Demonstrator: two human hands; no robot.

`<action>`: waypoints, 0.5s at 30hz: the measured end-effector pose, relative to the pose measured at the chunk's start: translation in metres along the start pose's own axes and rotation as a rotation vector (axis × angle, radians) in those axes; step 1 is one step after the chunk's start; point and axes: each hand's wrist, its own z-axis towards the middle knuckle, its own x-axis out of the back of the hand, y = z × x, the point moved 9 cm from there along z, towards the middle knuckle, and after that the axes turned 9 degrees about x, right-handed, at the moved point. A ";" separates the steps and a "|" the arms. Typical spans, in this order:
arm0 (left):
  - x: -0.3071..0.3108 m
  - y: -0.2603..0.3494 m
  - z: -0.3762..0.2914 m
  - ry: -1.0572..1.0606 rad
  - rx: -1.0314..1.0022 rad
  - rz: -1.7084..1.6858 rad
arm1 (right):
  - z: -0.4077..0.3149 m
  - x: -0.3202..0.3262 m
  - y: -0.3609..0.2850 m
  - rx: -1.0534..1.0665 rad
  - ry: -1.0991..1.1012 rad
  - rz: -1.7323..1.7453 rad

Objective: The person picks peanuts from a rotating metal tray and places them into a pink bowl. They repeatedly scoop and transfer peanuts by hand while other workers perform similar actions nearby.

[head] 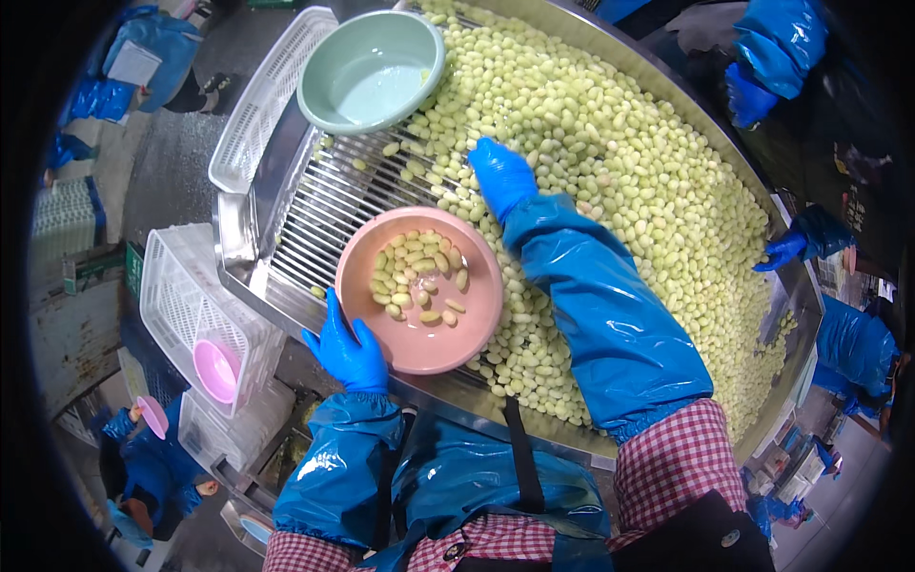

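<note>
Pale green grapes (643, 186) cover much of a large steel sorting table with a slatted rack (336, 193). My right hand (502, 175), in a blue glove, reaches over the near-left part of the heap; its fingers are curled down at the grapes, and whether any are in them is hidden. In a pink plastic basin (443, 343) lie loose grapes and a little water. My left hand (350, 354), gloved too, rests against that basin's lower left rim with fingers spread. Beyond it, a mint green basin (372, 71) stands on the rack's far end.
A white perforated crate (268, 100) lies along the table's far left edge. Stacked white crates (186, 286), one holding a small pink bowl (216, 370), stand at left. Co-workers' gloved hands (783, 250) and blue sleeves (779, 46) are across the table at right.
</note>
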 end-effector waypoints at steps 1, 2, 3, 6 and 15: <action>0.000 0.000 0.000 -0.004 0.004 -0.008 | -0.001 0.001 -0.006 0.056 -0.020 -0.039; -0.001 0.000 0.000 -0.009 0.006 -0.012 | -0.005 0.008 -0.016 0.135 0.021 -0.102; 0.000 0.001 0.001 0.000 0.001 -0.024 | -0.008 0.012 -0.025 0.181 0.000 -0.165; 0.003 0.003 0.001 0.033 -0.008 0.001 | -0.021 0.049 -0.036 0.077 0.134 0.048; 0.003 0.006 0.001 0.000 -0.004 0.008 | 0.001 0.132 -0.005 0.027 0.453 0.122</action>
